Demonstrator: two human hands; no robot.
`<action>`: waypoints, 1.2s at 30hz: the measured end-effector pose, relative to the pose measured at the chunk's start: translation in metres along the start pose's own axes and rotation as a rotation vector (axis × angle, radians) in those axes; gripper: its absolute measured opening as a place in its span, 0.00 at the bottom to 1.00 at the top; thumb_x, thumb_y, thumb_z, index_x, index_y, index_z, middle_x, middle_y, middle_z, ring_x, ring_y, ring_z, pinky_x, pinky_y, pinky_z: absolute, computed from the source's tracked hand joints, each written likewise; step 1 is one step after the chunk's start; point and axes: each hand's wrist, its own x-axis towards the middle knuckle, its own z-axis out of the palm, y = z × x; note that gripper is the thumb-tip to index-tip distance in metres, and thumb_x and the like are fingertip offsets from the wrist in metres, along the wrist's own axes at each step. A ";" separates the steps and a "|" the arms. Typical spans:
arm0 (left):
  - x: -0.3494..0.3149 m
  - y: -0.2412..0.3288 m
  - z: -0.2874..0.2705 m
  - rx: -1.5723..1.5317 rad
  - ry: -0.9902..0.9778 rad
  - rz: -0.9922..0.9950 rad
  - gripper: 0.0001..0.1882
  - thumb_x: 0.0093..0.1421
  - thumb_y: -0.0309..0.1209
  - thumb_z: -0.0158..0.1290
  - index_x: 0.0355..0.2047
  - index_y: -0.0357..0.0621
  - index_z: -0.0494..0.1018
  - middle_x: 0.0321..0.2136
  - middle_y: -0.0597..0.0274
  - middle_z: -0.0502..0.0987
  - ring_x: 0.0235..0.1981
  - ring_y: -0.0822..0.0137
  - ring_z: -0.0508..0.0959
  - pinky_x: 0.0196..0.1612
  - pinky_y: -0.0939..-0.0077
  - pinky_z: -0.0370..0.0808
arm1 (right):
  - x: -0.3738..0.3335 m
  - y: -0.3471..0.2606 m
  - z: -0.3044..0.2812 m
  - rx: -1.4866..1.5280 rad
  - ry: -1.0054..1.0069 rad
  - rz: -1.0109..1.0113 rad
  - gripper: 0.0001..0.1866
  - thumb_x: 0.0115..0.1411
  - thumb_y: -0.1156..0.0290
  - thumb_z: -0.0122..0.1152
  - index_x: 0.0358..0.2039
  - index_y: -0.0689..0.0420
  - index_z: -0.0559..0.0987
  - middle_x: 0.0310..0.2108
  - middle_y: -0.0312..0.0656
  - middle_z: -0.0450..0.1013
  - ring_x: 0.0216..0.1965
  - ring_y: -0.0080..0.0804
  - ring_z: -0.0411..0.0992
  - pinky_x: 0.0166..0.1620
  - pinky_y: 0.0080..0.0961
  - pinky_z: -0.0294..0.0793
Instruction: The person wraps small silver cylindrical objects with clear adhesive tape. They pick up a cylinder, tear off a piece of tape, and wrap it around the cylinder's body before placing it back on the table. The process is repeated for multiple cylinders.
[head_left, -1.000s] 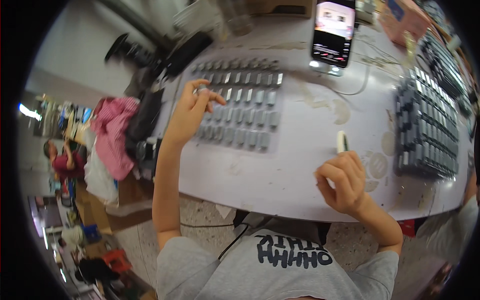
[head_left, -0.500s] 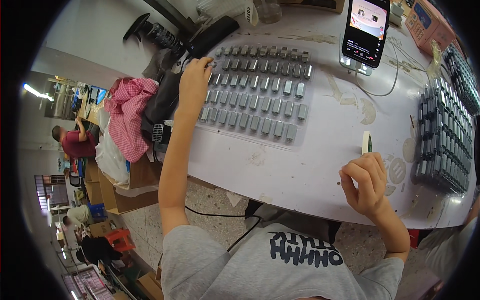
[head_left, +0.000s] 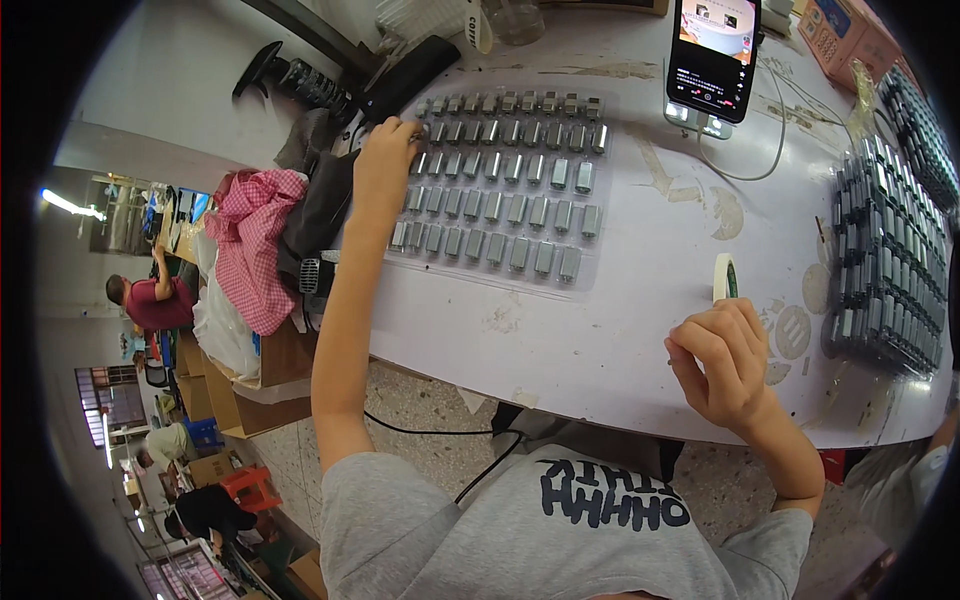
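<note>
Here, left hand (head_left: 385,165) at 5-row tray (head_left: 590,262), right hand (head_left: 722,368) near tape (head_left: 721,277)

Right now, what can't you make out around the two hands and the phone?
All head view:
- Clear plastic tray: part of its left edge, hidden by the left hand and forearm.
- Left fingertips: too small to tell what they pinch, if anything.
- Tape roll: lower end, behind the right hand.
- Smartphone: top, cut off by the picture's upper edge.

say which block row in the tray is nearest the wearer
The bottom row, along the near edge of the tray; the other four lie farther back.
</note>
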 end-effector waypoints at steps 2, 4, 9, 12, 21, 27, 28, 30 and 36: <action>-0.002 -0.002 -0.003 -0.025 -0.033 -0.001 0.09 0.51 0.25 0.50 0.34 0.44 0.73 0.32 0.62 0.71 0.38 0.61 0.71 0.38 0.68 0.70 | 0.000 0.001 -0.001 -0.006 0.005 0.005 0.12 0.40 0.82 0.61 0.27 0.60 0.70 0.21 0.37 0.66 0.19 0.30 0.62 0.25 0.24 0.61; -0.006 -0.005 -0.009 -0.024 0.009 0.002 0.10 0.52 0.24 0.49 0.35 0.45 0.74 0.33 0.62 0.71 0.38 0.61 0.72 0.39 0.69 0.70 | 0.001 0.000 0.000 0.001 0.015 0.007 0.12 0.40 0.83 0.61 0.28 0.61 0.70 0.21 0.38 0.66 0.19 0.30 0.62 0.25 0.24 0.61; -0.012 0.051 -0.053 -0.368 0.140 -0.034 0.13 0.51 0.20 0.47 0.38 0.43 0.74 0.34 0.59 0.73 0.34 0.63 0.74 0.38 0.75 0.70 | 0.002 -0.001 -0.002 0.023 0.067 0.029 0.13 0.41 0.84 0.60 0.30 0.62 0.71 0.24 0.39 0.67 0.21 0.31 0.63 0.25 0.24 0.61; -0.033 0.133 -0.077 -0.929 -0.100 0.100 0.11 0.56 0.26 0.49 0.39 0.40 0.73 0.31 0.61 0.76 0.32 0.72 0.73 0.36 0.79 0.68 | -0.007 0.004 -0.005 0.050 0.076 0.120 0.14 0.42 0.85 0.58 0.32 0.63 0.72 0.25 0.41 0.67 0.22 0.32 0.64 0.25 0.24 0.62; -0.035 0.212 -0.086 -1.300 -0.306 0.252 0.14 0.46 0.23 0.59 0.35 0.39 0.73 0.32 0.61 0.74 0.33 0.69 0.74 0.37 0.76 0.69 | -0.008 0.012 0.001 0.260 0.190 0.093 0.35 0.47 0.88 0.56 0.56 0.59 0.56 0.26 0.46 0.68 0.24 0.36 0.66 0.25 0.27 0.67; -0.026 0.218 -0.083 -1.092 -0.163 0.333 0.11 0.46 0.27 0.60 0.32 0.40 0.73 0.28 0.63 0.73 0.30 0.67 0.74 0.33 0.76 0.70 | -0.008 0.008 0.002 0.342 0.235 0.196 0.41 0.48 0.88 0.56 0.60 0.57 0.48 0.29 0.48 0.69 0.28 0.40 0.69 0.31 0.32 0.70; -0.027 0.219 -0.083 -1.071 -0.154 0.332 0.11 0.46 0.27 0.60 0.31 0.41 0.73 0.28 0.63 0.73 0.30 0.67 0.73 0.33 0.76 0.70 | -0.009 0.008 0.004 0.355 0.238 0.201 0.41 0.48 0.88 0.56 0.60 0.58 0.48 0.29 0.48 0.69 0.28 0.40 0.69 0.31 0.32 0.70; -0.028 0.220 -0.083 -1.033 -0.137 0.329 0.10 0.46 0.27 0.60 0.30 0.41 0.74 0.27 0.63 0.73 0.29 0.66 0.73 0.31 0.76 0.70 | -0.010 0.008 0.003 0.329 0.236 0.197 0.42 0.48 0.88 0.56 0.60 0.59 0.47 0.29 0.49 0.69 0.28 0.39 0.69 0.31 0.31 0.70; -0.031 0.223 -0.087 -0.896 -0.028 0.360 0.09 0.44 0.24 0.60 0.26 0.42 0.73 0.25 0.63 0.72 0.26 0.66 0.72 0.28 0.75 0.68 | -0.006 0.004 -0.005 0.267 0.151 0.223 0.41 0.51 0.90 0.51 0.59 0.61 0.39 0.31 0.50 0.68 0.29 0.35 0.69 0.35 0.28 0.72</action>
